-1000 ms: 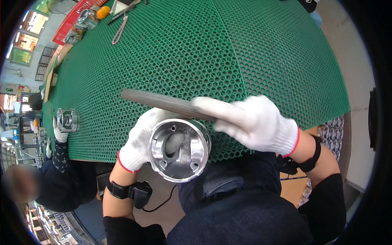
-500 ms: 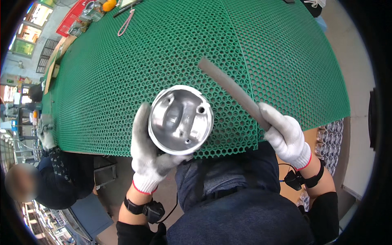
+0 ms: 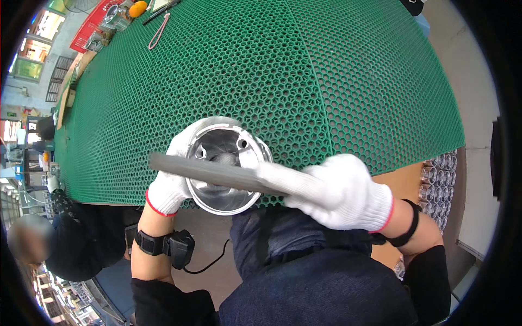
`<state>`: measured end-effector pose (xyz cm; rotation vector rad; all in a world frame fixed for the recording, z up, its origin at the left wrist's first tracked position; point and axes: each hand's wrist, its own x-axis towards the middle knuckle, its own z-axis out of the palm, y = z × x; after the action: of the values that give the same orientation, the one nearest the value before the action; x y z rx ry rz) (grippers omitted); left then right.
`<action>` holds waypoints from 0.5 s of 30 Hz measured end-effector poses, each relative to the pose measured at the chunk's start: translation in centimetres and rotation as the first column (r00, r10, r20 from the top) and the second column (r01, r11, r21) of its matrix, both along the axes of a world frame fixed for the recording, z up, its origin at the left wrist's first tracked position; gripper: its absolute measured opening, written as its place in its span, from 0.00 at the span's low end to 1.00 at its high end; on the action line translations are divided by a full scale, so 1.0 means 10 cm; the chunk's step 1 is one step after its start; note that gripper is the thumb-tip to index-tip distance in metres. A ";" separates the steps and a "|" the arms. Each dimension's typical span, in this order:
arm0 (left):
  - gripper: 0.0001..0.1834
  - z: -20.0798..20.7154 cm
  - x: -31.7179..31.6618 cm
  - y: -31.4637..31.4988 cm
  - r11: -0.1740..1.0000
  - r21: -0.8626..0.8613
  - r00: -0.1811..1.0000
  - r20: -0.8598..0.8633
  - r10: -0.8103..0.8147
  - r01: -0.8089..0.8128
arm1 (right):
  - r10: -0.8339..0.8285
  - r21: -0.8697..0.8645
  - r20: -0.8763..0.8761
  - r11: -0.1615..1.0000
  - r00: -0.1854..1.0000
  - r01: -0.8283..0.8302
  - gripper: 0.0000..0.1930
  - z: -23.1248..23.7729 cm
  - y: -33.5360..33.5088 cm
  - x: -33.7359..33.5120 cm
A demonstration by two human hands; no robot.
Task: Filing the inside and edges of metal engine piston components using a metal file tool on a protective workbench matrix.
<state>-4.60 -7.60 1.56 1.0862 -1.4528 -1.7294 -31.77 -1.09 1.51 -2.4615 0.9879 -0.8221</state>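
A round, shiny metal housing [image 3: 248, 156], hollow like a cup with holed bosses inside, is held in my left hand [image 3: 169, 191]. Its open side faces up, above the near edge of the green mat. The white-gloved fingers wrap round its left side and are partly hidden. My right hand [image 3: 348, 191], also in a white glove, grips one end of a flat grey file [image 3: 201, 170]. The file lies across the view in front of the housing's opening, its free end past the left rim. Motion blurs it, and whether it touches the metal I cannot tell.
The green honeycomb mat [image 3: 234, 65] covers the table. Far left are a red crate [image 3: 93, 30], a glass jar [image 3: 116, 18], an orange fruit [image 3: 138, 8] and a pink loop [image 3: 159, 33]. Several similar metal parts [image 3: 436, 178] stand at the right. Another person [image 3: 81, 239] is at the left.
My right hand has brought the file leftward, from beside the housing to across its opening. The left hand has shifted its hold to the left side, and the housing has moved slightly left and turned.
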 end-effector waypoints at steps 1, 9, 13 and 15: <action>0.32 -0.02 0.00 -0.01 0.996 -0.081 0.998 0.043 -0.036 0.040 | -0.009 -0.025 0.027 1.000 1.000 0.010 0.29 -0.06 0.02 0.02; 0.28 0.08 -0.07 0.03 0.998 -0.058 0.999 0.042 -0.031 0.033 | 0.042 0.078 -0.090 0.996 0.995 -0.035 0.30 0.11 0.03 -0.38; 0.26 -0.03 0.08 0.04 0.994 -0.080 0.983 0.175 -0.057 0.072 | 0.003 0.166 0.130 0.986 0.992 -0.025 0.29 0.02 -0.40 0.11; 0.24 0.11 -0.04 0.06 1.000 -0.012 0.999 0.050 -0.015 0.016 | 0.052 0.265 0.002 0.963 0.999 -0.050 0.30 0.10 -0.27 -0.10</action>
<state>-4.99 -6.96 2.67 1.1219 -1.5045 -1.7125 -32.74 -3.75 2.50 -2.2507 0.9636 -0.6218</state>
